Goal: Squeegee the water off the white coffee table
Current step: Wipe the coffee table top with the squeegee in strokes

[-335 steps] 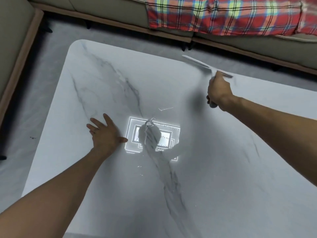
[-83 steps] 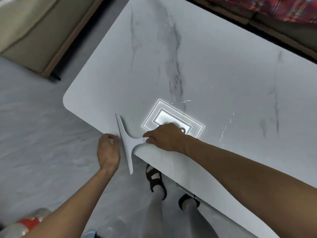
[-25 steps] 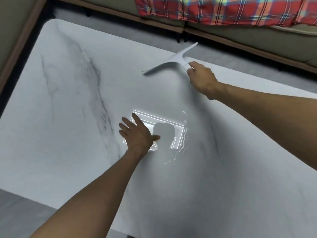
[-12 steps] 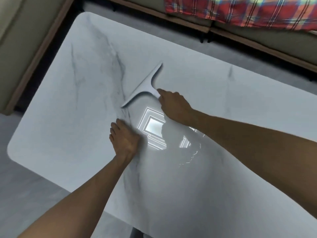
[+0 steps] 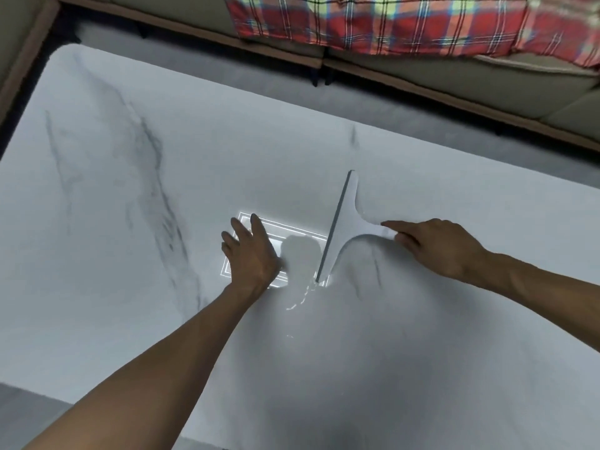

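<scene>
The white coffee table with grey marble veins fills most of the view. My right hand grips the handle of a white T-shaped squeegee, index finger stretched along the handle. Its blade lies on the tabletop, running from far to near, at the table's middle. A thin streak of water glints just below the blade's near end. My left hand rests flat on the table to the left of the blade, fingers spread, over a bright rectangular ceiling-light reflection.
A beige sofa with a red plaid blanket runs along the far side. Another sofa section stands at the far left. Grey floor shows past the table's near left edge.
The squeegee has swung from left of my right hand, blade angled, to a position right of my left hand with the blade nearly front-to-back. My left hand stays flat on the table.
</scene>
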The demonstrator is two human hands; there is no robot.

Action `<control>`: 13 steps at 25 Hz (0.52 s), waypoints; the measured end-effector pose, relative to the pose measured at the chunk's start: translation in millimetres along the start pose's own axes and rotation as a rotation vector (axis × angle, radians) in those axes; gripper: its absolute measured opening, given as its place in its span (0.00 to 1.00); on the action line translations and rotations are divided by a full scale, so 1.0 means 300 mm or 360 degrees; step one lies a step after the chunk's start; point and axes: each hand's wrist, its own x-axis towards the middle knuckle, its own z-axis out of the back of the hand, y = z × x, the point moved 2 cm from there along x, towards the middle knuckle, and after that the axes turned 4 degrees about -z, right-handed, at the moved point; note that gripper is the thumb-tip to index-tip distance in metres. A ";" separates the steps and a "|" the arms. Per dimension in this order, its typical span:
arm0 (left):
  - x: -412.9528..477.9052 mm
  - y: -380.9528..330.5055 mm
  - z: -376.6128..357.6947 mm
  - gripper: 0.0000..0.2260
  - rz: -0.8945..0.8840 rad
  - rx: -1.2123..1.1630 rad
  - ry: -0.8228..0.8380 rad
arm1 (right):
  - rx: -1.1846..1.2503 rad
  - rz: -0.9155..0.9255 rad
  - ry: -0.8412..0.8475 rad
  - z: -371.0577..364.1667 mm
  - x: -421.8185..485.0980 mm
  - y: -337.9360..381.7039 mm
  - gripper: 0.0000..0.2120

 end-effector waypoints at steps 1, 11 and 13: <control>0.016 -0.026 -0.032 0.36 -0.0031 0.0069 0.0027 | 0.0082 -0.0039 -0.0054 0.036 0.014 -0.018 0.18; 0.073 -0.058 -0.127 0.48 -0.0028 0.0230 0.0084 | 0.0825 -0.0586 -0.0283 0.156 0.370 0.090 0.10; 0.072 -0.048 -0.130 0.47 -0.0052 0.0245 0.0111 | 0.0616 -0.0502 -0.0274 0.084 0.254 0.083 0.13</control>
